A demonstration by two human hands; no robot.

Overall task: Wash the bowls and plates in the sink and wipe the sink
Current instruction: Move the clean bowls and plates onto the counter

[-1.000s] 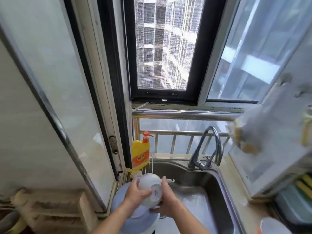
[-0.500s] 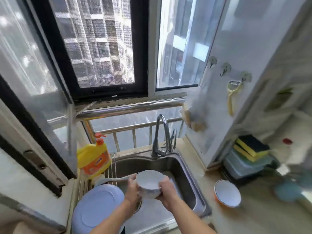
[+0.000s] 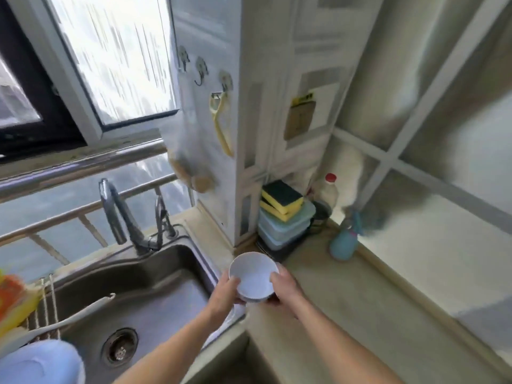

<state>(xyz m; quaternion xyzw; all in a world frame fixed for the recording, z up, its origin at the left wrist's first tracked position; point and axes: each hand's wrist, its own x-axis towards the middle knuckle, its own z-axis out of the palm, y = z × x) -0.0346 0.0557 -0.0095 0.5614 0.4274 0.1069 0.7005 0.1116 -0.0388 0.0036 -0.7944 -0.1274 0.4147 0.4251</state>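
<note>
A white bowl (image 3: 253, 275) is held with both hands over the countertop (image 3: 327, 306), just right of the steel sink (image 3: 155, 289). My left hand (image 3: 225, 293) grips its left rim and my right hand (image 3: 285, 286) grips its right rim. It seems to sit on or over a second bowl underneath, of which only an edge shows. A pale blue plate (image 3: 41, 361) lies at the sink's left front corner. A white spoon (image 3: 74, 317) rests across the sink's left side. The sink's drain (image 3: 119, 347) is uncovered.
The faucet (image 3: 122, 214) stands behind the sink. An orange and yellow detergent bottle (image 3: 13, 300) sits far left by a wire rack. Yellow sponges (image 3: 281, 200) lie on stacked containers (image 3: 282, 228) at the back. A blue spray bottle (image 3: 345, 239) stands by the wall.
Both hands carried the white bowl from above the sink rightward to the countertop. The view swung right, and the bowl that lay on the counter is now under the held one.
</note>
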